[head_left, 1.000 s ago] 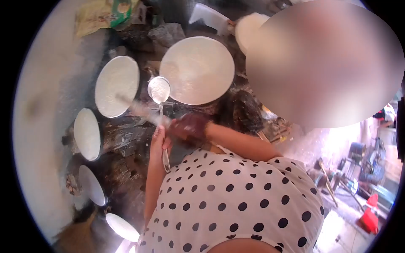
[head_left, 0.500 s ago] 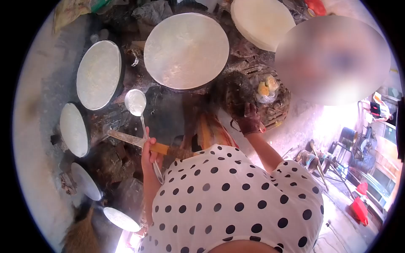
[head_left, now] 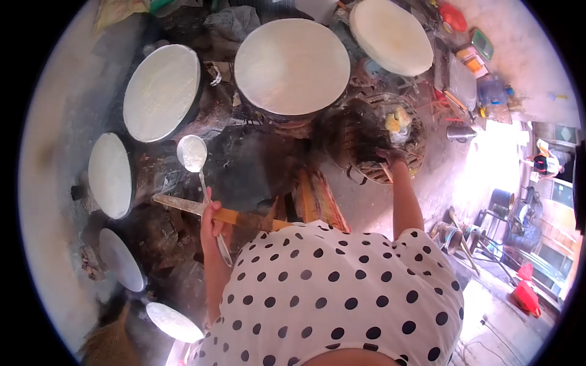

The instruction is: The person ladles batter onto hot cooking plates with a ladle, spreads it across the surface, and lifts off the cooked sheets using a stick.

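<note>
Left hand (head_left: pixel 215 226) wrapped round the ladle (head_left: pixel 193 154), bowl white-filled, and a wooden-handled blade (head_left: pixel 235 218) crossing it; right hand (head_left: pixel 392 156) down at the slatted basket (head_left: pixel 417 145), grip too dark to tell! White discs (head_left: pixel 293 67) arc around, yellowish food (head_left: pixel 398 120) sits basket-side, broom (head_left: pixel 113 341) lower left.

The only view comes from a camera on the person's head, looking steeply down and forward over the chest. The polka-dot shirt (head_left: pixel 345 293) fills the near bottom; both hands and the large middle pan (head_left: pixel 293 67) lie farther out. Its wide, round-edged field bends from the pale wall (head_left: pixel 55 152) at left to the distant background at right.
</note>
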`<state>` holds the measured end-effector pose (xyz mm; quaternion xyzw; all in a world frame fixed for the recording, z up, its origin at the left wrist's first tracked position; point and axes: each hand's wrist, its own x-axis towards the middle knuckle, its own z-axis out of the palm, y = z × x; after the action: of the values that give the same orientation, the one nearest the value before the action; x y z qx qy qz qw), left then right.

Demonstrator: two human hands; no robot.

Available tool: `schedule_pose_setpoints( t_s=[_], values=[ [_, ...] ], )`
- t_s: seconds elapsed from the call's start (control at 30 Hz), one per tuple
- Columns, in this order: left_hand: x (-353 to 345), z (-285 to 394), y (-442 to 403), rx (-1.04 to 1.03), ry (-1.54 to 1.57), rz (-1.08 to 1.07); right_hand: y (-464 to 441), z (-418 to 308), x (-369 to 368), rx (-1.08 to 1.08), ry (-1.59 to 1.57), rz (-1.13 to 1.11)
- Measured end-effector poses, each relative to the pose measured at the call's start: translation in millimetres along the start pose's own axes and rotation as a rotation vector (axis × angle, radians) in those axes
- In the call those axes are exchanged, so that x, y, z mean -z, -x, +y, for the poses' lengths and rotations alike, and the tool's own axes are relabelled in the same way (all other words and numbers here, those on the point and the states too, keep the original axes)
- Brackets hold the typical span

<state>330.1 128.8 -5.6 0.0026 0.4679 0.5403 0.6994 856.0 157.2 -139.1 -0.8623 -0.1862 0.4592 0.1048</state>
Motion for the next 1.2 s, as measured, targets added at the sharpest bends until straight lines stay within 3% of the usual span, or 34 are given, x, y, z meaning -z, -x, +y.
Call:
schedule_pose_setpoints(
  t_s=[0.17,0.2,0.27,0.33,0.43,0.53,0.6,0.63,0.7,0.73,0.8,0.87,0.9,0.97,1.0,1.07,1.13,1.2],
  values=[
    [82,34,20,0.044,-0.053,-0.016,37,18,-14,0.181,-0.516,-0.187],
    [84,44,29,0.015,-0.204,0.051,43,9,-27,0.233,-0.578,-0.260],
    [90,59,48,-0.067,-0.129,0.223,46,-12,-53,0.322,-0.664,-0.411],
    [121,70,67,-0.246,-0.070,0.127,45,-41,-86,0.422,-0.692,-0.585],
    [147,79,84,-0.368,0.036,0.212,36,-99,-149,0.581,-0.613,-0.915],
    [201,89,125,-0.397,0.347,0.241,66,-156,-262,0.776,-0.351,-1.189],
    [257,92,156,-0.182,0.487,0.130,152,-178,-368,0.911,-0.156,-1.220],
    [283,96,168,-0.253,0.536,0.211,195,-190,-421,0.983,-0.062,-1.232],
    [295,113,224,-0.474,0.463,0.493,278,-214,-501,0.391,-0.201,-1.507],
    [308,121,251,-0.613,0.228,0.553,339,-224,-523,0.380,-0.141,-1.536],
    [312,139,283,-0.717,0.150,0.643,401,-229,-602,0.811,0.011,-1.395],
    [329,162,280,-0.651,0.242,0.753,437,-227,-700,1.174,0.420,-0.934],
    [346,169,280,-0.651,0.264,0.767,460,-224,-746,1.293,0.592,-0.728],
    [380,181,276,-0.655,0.600,0.670,498,-196,-822,1.494,0.528,-0.541],
    [385,186,274,-0.655,0.617,0.684,503,-179,-860,1.617,0.347,-0.455],
    [371,186,277,-0.794,0.761,0.618,528,-173,-885,1.656,0.555,-0.385],
    [370,191,280,-0.837,0.846,0.598,550,-199,-906,1.814,0.574,-0.245],
    [385,207,272,-0.872,0.939,0.576,523,-232,-986,1.659,0.081,-0.903]
  ],
)
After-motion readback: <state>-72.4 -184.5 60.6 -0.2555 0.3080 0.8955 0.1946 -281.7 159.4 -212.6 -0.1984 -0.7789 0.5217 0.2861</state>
